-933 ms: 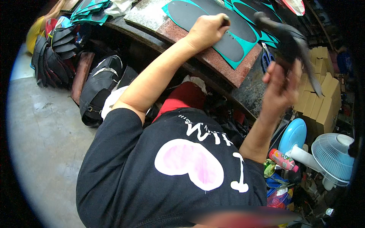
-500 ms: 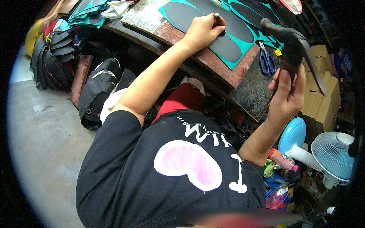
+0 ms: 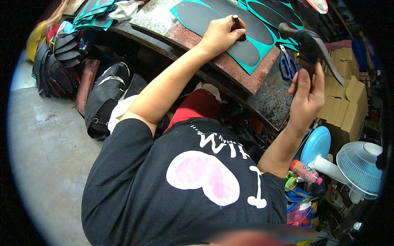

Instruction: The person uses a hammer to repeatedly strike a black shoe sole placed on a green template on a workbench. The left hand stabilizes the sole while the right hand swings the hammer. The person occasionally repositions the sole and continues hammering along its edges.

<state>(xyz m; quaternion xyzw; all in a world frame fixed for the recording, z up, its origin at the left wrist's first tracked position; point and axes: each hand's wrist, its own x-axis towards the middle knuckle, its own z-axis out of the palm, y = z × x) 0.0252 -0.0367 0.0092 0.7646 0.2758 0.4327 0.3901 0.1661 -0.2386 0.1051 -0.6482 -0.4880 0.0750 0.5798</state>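
Note:
My left hand (image 3: 221, 37) is closed around a short dark hand punch (image 3: 235, 23), held nearly upright with its top end above my fingers. Its lower end meets a teal sheet with black sole-shaped ovals (image 3: 246, 56), which lies on a reddish-brown board (image 3: 242, 80). My right hand (image 3: 307, 91) grips the handle of a hammer (image 3: 308, 44). The hammer's dark, curved head is raised to the right of the sheet, apart from the punch. Beneath the hammer, blue-handled scissors (image 3: 287, 65) lie on the worn bench.
More teal sheets (image 3: 273, 17) lie at the far side, and a stack of them (image 3: 96, 14) sits far left. Black cut pieces (image 3: 55, 67) hang beside a black bag (image 3: 107, 100). Cardboard boxes (image 3: 344, 108) and a blue fan (image 3: 359, 170) stand right. Another person's arm (image 3: 57, 14) shows far left.
The hammer and my right hand have shifted slightly left, and the hammer head has tilted a little. My left hand has moved slightly right with the punch.

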